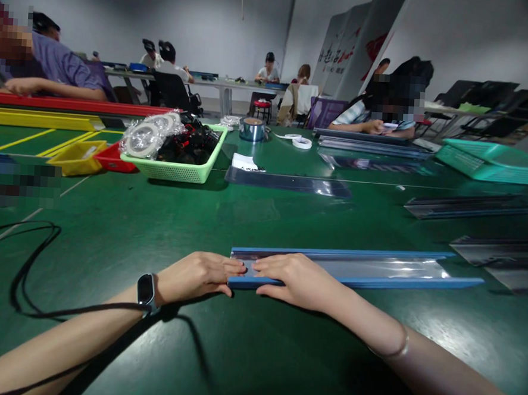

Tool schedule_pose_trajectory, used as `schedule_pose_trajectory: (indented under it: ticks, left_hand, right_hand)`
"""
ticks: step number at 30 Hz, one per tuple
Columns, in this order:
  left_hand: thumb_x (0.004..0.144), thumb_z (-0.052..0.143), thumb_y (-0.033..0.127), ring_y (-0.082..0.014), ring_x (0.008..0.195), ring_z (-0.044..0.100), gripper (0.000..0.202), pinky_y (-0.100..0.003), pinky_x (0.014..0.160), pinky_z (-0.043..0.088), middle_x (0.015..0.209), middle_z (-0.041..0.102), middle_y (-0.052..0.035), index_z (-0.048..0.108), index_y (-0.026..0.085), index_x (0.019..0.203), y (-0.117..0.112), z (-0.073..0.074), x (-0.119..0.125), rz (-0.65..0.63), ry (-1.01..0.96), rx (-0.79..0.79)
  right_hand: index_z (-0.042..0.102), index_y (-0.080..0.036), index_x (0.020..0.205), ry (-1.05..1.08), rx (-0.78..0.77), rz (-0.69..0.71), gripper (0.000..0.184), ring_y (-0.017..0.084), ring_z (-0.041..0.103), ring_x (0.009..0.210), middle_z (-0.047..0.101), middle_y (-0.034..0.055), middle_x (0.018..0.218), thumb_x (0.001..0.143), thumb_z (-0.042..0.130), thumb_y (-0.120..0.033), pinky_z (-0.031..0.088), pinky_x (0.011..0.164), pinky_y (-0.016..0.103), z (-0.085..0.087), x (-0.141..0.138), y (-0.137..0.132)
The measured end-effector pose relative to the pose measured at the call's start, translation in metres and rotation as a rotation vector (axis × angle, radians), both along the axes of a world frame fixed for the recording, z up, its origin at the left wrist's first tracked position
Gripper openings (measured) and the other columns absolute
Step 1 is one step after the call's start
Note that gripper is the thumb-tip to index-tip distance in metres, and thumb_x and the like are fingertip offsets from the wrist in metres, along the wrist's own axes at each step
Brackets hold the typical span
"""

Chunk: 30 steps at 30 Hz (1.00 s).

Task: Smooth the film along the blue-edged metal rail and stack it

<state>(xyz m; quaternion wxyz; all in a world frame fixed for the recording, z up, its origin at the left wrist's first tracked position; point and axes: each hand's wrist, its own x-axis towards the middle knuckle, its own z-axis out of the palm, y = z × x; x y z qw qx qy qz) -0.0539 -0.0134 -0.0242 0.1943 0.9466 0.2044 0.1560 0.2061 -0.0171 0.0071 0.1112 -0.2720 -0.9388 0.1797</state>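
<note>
A long blue channel-shaped strip (pixel 375 283) lies across the green table in front of me, with raised edges along both long sides. Clear, shiny film (pixel 376 266) lines its inside. My left hand (pixel 201 275) rests at the strip's left end, fingers stretched over the film and thumb on the near side. Just to the right, my right hand (pixel 292 278) lies flat across the same strip, fingertips on the film close to the left fingertips. Neither hand wraps around the strip. The palms hide part of its near edge.
Beyond the strip lies a flat clear sheet (pixel 287 182). A light green basket (pixel 176 171) holds tape rolls and black parts. A film roll (pixel 252 129) stands farther back. More channel strips (pixel 469 205) lie at right. A black cord (pixel 30 278) loops at left. Co-workers sit around.
</note>
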Motion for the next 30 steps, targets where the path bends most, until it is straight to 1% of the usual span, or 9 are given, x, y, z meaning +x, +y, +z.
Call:
schedule_pose_trajectory:
  ticks: [3, 7, 11, 16, 20, 25, 30]
  left_hand:
    - [0.089, 0.052, 0.031, -0.0168, 0.119, 0.051, 0.036, -0.032, 0.101, 0.043, 0.121, 0.06, -0.006, 0.055, 0.02, 0.123, 0.002, 0.002, 0.002, 0.006, -0.004, 0.029]
    - [0.09, 0.051, 0.031, -0.0171, 0.117, 0.053, 0.035, -0.03, 0.098, 0.045, 0.118, 0.062, -0.0066, 0.055, 0.02, 0.122, 0.004, 0.006, 0.005, 0.014, 0.019, 0.027]
    - [0.088, 0.053, 0.033, -0.0155, 0.117, 0.053, 0.035, -0.028, 0.099, 0.044, 0.118, 0.062, -0.0047, 0.057, 0.02, 0.12, 0.007, 0.003, 0.004, -0.005, 0.018, 0.023]
    - [0.087, 0.055, 0.036, -0.0167, 0.114, 0.055, 0.038, -0.03, 0.096, 0.047, 0.113, 0.065, -0.0053, 0.056, 0.021, 0.122, 0.008, -0.004, -0.003, 0.019, -0.037, 0.146]
    - [0.089, 0.051, 0.034, -0.0173, 0.114, 0.055, 0.036, -0.031, 0.096, 0.047, 0.114, 0.065, -0.0061, 0.056, 0.02, 0.122, 0.006, -0.003, -0.006, 0.016, 0.01, 0.177]
    - [0.09, 0.05, 0.033, -0.0171, 0.115, 0.054, 0.036, -0.03, 0.097, 0.046, 0.116, 0.063, -0.0067, 0.055, 0.018, 0.122, 0.002, 0.003, -0.004, 0.05, 0.066, 0.16]
    - [0.089, 0.053, 0.033, -0.0155, 0.114, 0.055, 0.036, -0.028, 0.096, 0.047, 0.116, 0.063, -0.0049, 0.055, 0.019, 0.121, 0.004, -0.004, -0.005, 0.061, 0.023, 0.167]
  right_hand:
    - [0.065, -0.022, 0.112, 0.007, -0.011, -0.018, 0.03, 0.016, 0.056, 0.111, 0.064, 0.0026, 0.116, 0.087, 0.055, -0.035, 0.04, 0.1, 0.027, -0.001, -0.001, 0.001]
    - [0.066, -0.022, 0.111, 0.005, 0.004, -0.047, 0.03, 0.017, 0.057, 0.11, 0.065, 0.0029, 0.115, 0.086, 0.056, -0.035, 0.041, 0.1, 0.028, -0.004, -0.002, 0.004]
    - [0.067, -0.021, 0.108, -0.013, 0.036, -0.047, 0.033, 0.017, 0.058, 0.11, 0.065, 0.0039, 0.113, 0.084, 0.058, -0.041, 0.041, 0.099, 0.028, -0.009, -0.001, 0.005]
    - [0.066, -0.019, 0.109, 0.001, 0.159, -0.075, 0.034, 0.017, 0.06, 0.106, 0.068, 0.0042, 0.109, 0.086, 0.055, -0.041, 0.044, 0.096, 0.029, -0.017, -0.001, 0.001]
    - [0.068, -0.017, 0.105, 0.013, 0.256, -0.111, 0.034, 0.019, 0.062, 0.103, 0.068, 0.0067, 0.107, 0.087, 0.053, -0.042, 0.046, 0.094, 0.031, -0.023, -0.001, -0.003]
    - [0.068, -0.016, 0.103, -0.004, 0.222, -0.091, 0.032, 0.019, 0.062, 0.102, 0.069, 0.0068, 0.104, 0.088, 0.052, -0.039, 0.045, 0.094, 0.031, -0.019, -0.005, -0.004]
    - [0.067, -0.014, 0.103, -0.015, 0.224, -0.082, 0.033, 0.02, 0.062, 0.101, 0.069, 0.0083, 0.103, 0.088, 0.051, -0.038, 0.045, 0.093, 0.031, -0.017, -0.006, -0.003]
